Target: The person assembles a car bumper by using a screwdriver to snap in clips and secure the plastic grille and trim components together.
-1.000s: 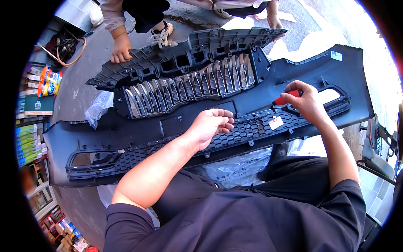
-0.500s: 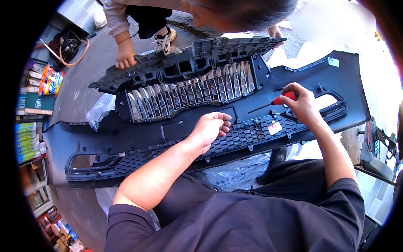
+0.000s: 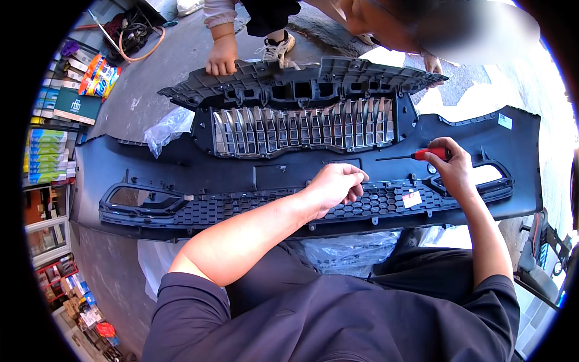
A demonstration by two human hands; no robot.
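My right hand (image 3: 453, 171) is closed around the red handle of a screwdriver (image 3: 423, 155), its thin shaft pointing left above a black car bumper (image 3: 470, 136). Over the bumper's lower honeycomb mesh (image 3: 241, 208), my left hand (image 3: 335, 190) is curled with thumb and forefinger pinched together; anything between them is too small to make out. Beyond both hands lies a grille (image 3: 304, 130) with upright chrome slats. A black ribbed plastic panel (image 3: 356, 75) runs along its far edge. Another person's hand (image 3: 221, 55) rests on that panel's left part, and their other hand (image 3: 433, 64) is at its right end.
Clear plastic film (image 3: 166, 130) lies beside the grille, with more film (image 3: 350, 252) under the bumper's near edge. At left stand shelves with a green box (image 3: 77, 107) and an orange-blue bag (image 3: 99, 77). A hose (image 3: 142, 54) lies at the far left. The co-worker's shoe (image 3: 277, 49) is behind the panel.
The whole view has turned, so bumper and grille now look more level. Both hands keep their grips, and the screwdriver's shaft now points almost straight left.
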